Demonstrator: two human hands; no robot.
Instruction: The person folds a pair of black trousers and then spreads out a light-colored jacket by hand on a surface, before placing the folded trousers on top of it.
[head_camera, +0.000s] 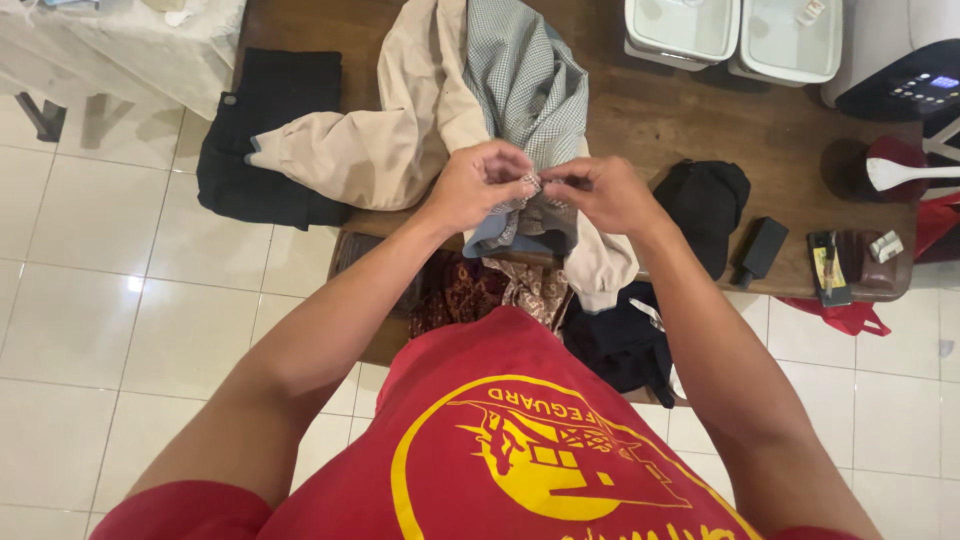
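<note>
At the far left, black trousers (262, 140) hang over the edge of the wooden table (700, 130), with a beige garment (370, 150) lying across them and bunched toward the middle. The left hand (478, 185) has its fingers curled shut, pinching the hem of the checked shirt (525, 85), which lies on the table over the beige piece, its lower end drawn toward the person. The right hand (598, 192) meets it from the other side, fingertips closed on the same small spot of cloth; what sits between them is too small to tell.

The pinch looks slight, so the cloth could slip free, and a pull might drag the loose pile off the edge, since much of it already overhangs. Patterned brown cloth (500, 285) and a dark garment (625, 340) sit below on a lower surface. Rightward lie a black cap (708, 205), a small black box (765, 247), two white containers (735, 30), and a white spoon (910, 172) by a dark appliance (900, 60), crowding that end.
</note>
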